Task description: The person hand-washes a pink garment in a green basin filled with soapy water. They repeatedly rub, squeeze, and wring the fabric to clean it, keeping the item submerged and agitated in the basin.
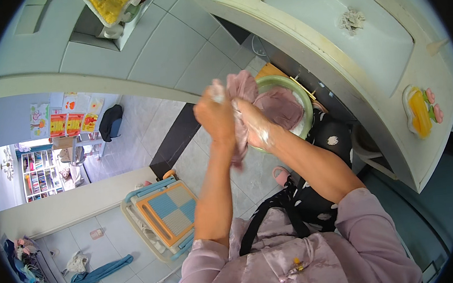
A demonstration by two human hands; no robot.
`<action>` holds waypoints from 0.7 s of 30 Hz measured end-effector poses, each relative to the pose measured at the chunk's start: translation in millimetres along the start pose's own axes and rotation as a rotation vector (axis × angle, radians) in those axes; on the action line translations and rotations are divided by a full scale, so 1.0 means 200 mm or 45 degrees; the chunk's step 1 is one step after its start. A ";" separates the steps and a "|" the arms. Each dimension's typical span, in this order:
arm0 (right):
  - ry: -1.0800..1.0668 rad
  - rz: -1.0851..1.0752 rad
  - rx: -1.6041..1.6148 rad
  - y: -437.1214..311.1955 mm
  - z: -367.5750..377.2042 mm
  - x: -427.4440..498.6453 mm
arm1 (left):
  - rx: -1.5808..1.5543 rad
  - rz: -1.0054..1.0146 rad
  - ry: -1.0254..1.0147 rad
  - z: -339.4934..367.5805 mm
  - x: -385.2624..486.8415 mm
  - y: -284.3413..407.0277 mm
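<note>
Both my hands grip a wet pink cloth, bunched and hanging down between them. My left hand is a fist, slightly blurred, with white lather on its fingers. Just beside it, my right hand is closed around the cloth's middle, and suds streak its wrist. Below and to the right stands a light green basin on the floor. More of the pink fabric lies in it, among whitish suds. Whether that fabric joins the piece in my hands cannot be made out.
A washbasin counter curves along the right, with a white sink and a yellow soap on a flower-shaped dish. At lower left stands a folded plastic stool-like item. A blue garment lies on the tiles. A doorway opens left.
</note>
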State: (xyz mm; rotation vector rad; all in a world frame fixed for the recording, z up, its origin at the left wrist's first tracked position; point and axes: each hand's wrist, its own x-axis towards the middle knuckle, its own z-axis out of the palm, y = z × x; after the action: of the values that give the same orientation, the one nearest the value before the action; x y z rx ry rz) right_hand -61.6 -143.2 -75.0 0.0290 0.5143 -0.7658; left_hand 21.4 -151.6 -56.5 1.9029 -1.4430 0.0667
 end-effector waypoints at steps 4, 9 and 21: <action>-0.093 0.103 -0.023 -0.04 0.03 0.00 | -0.449 -0.579 -0.141 -0.01 0.09 -0.32; -0.148 0.094 0.073 -0.16 0.02 0.00 | -1.453 -1.080 -0.747 -0.14 -0.04 -0.36; -0.207 -0.289 -0.034 -0.21 0.04 0.03 | -1.368 -1.023 -0.802 -0.14 -0.34 -0.47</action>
State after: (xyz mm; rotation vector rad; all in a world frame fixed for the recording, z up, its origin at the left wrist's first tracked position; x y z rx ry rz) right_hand -81.5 -179.1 -63.6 -0.1171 0.3763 -0.9744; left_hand 86.0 -70.7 -115.8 1.4133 -0.6378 -1.4693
